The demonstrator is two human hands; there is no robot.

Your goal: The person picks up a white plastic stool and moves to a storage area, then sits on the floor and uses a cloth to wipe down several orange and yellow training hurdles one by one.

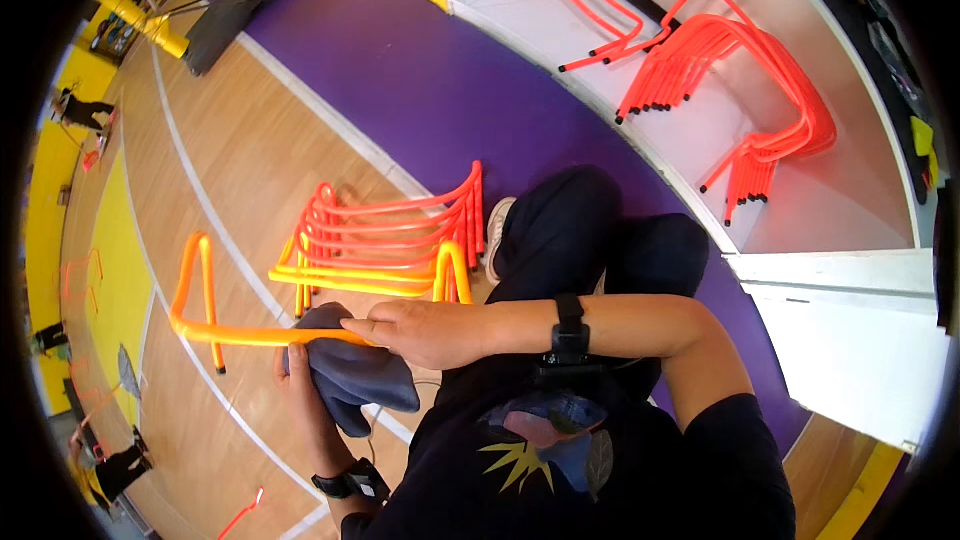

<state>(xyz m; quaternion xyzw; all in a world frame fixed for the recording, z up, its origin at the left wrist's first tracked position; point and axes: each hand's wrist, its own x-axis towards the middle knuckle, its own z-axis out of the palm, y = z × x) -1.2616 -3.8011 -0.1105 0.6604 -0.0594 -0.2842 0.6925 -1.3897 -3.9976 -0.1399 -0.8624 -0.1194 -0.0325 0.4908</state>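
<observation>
A yellow-orange training hurdle (251, 335) is held up in front of me, its near end hidden by my hand. My left hand (294, 366) grips its crossbar from below, thumb against the bar. A dark grey cloth (360, 375) is wrapped over the bar beside that thumb and hangs down. My right hand (431, 331) closes over the bar and the cloth's upper edge. Just beyond stand nested hurdles, red ones (375, 236) behind and yellow-orange ones (367, 285) nearer me.
More red hurdles (795, 90) stand nested on a white-floored recess (585, 22) at the right. A white cabinet (847, 345) is near my right side. Purple flooring (420, 67) borders the wooden court (225, 135). A person (120, 469) with a mop (129, 373) and another person (82, 111) are farther left.
</observation>
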